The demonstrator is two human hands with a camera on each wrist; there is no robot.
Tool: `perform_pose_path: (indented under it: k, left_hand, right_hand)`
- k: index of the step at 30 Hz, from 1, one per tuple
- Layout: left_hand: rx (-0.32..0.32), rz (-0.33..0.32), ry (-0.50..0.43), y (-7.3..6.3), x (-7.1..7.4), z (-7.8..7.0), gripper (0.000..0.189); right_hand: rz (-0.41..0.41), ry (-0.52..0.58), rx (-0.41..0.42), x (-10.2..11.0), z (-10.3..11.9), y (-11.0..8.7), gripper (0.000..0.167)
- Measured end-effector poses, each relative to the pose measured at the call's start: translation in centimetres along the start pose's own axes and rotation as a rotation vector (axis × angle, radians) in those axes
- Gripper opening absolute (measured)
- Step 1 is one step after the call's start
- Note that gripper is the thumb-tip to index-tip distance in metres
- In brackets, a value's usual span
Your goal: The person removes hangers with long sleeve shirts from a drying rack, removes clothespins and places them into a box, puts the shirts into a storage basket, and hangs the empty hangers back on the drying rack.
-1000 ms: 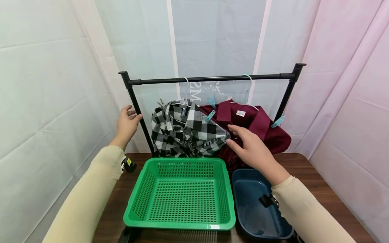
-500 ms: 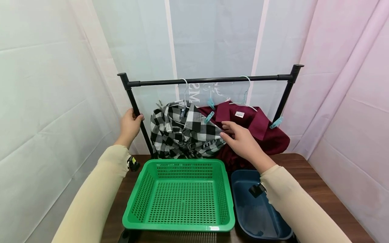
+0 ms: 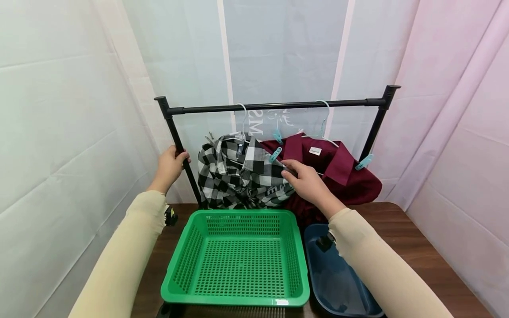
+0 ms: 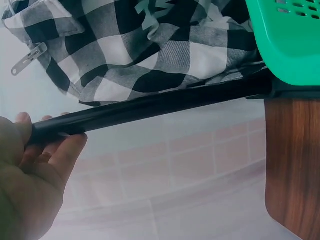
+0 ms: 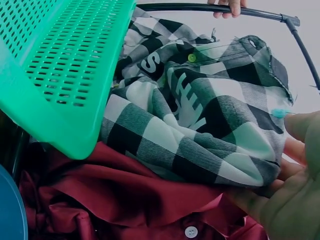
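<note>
My left hand point(image 3: 169, 168) holds the black left post point(image 3: 179, 141) of a clothes rack; in the left wrist view its fingers point(image 4: 70, 150) curl round the tube. A black-and-white checked shirt point(image 3: 254, 176) hangs on a white hanger point(image 3: 243, 115). My right hand point(image 3: 306, 181) is at the shirt's right shoulder, fingers spread loosely against the cloth. The right wrist view shows a fingertip beside a light-blue clothespin point(image 5: 281, 113) on the shirt. Behind the hand hangs a maroon shirt point(image 3: 342, 163), with another blue clothespin point(image 3: 364, 162) at its right shoulder.
A green perforated basket point(image 3: 234, 301) stands on the dark wooden table point(image 3: 401, 238) before the shirts. Right of it is a blue basin point(image 3: 318, 282), partly under my right forearm. The rack's black crossbar point(image 3: 278, 106) spans above. A grey clothespin point(image 4: 29, 59) is on the checked shirt's left shoulder.
My left hand has closed round the rack's left post. My right hand has moved left, from in front of the maroon shirt to the checked shirt's shoulder.
</note>
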State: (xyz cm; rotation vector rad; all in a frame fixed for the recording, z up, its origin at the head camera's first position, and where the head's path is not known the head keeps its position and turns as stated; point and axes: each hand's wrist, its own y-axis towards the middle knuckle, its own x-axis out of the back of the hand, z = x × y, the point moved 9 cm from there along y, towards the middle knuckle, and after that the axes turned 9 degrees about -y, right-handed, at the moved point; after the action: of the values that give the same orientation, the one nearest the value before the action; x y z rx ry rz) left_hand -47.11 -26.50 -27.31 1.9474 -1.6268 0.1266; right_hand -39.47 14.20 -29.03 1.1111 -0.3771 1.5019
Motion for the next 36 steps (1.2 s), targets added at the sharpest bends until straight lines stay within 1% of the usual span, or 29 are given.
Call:
perform_pose_path:
  k: [3, 5, 8, 12, 15, 19, 21, 28, 33, 36]
  left_hand:
    - [0.013, 0.006, -0.012, -0.5, 0.4, 0.0, 0.030]
    - [0.017, 0.009, 0.006, -0.8, 0.8, -0.1, 0.031]
    - [0.023, 0.023, 0.087, -1.0, 0.9, -0.2, 0.035]
    - [0.030, 0.055, 0.153, -0.6, 0.4, -0.1, 0.038]
    - [0.028, 0.068, 0.161, -0.3, 0.1, -0.1, 0.036]
    - [0.024, 0.068, 0.148, -0.2, -0.3, -0.2, 0.033]
    - [0.028, 0.066, 0.146, -0.1, -0.6, -0.1, 0.033]
    - [0.024, 0.041, 0.195, 0.0, -1.2, 0.0, 0.033]
    - [0.042, 0.050, 0.222, 0.1, -1.5, 0.3, 0.036]
    - [0.053, 0.057, 0.224, 0.0, -1.7, 0.4, 0.038]
  right_hand:
    - [0.005, -0.001, 0.003, -0.7, 0.3, 0.5, 0.046]
    - [0.002, -0.010, 0.008, -1.0, 0.7, 0.8, 0.045]
    - [-0.038, -0.059, 0.018, -1.2, 1.1, 1.4, 0.042]
    - [-0.080, -0.102, 0.024, -1.2, 1.4, 1.9, 0.039]
    - [-0.083, -0.066, 0.021, -1.2, 1.3, 2.2, 0.038]
    - [-0.099, -0.020, 0.010, -1.0, 0.9, 2.3, 0.035]
    - [-0.107, -0.015, 0.004, -0.9, 0.6, 2.3, 0.033]
    - [-0.123, 0.009, -0.008, -0.6, 0.2, 2.1, 0.032]
    - [-0.180, 0.017, -0.020, -0.4, 0.0, 1.8, 0.032]
    - [-0.235, -0.024, -0.013, -0.1, 0.1, 1.6, 0.031]
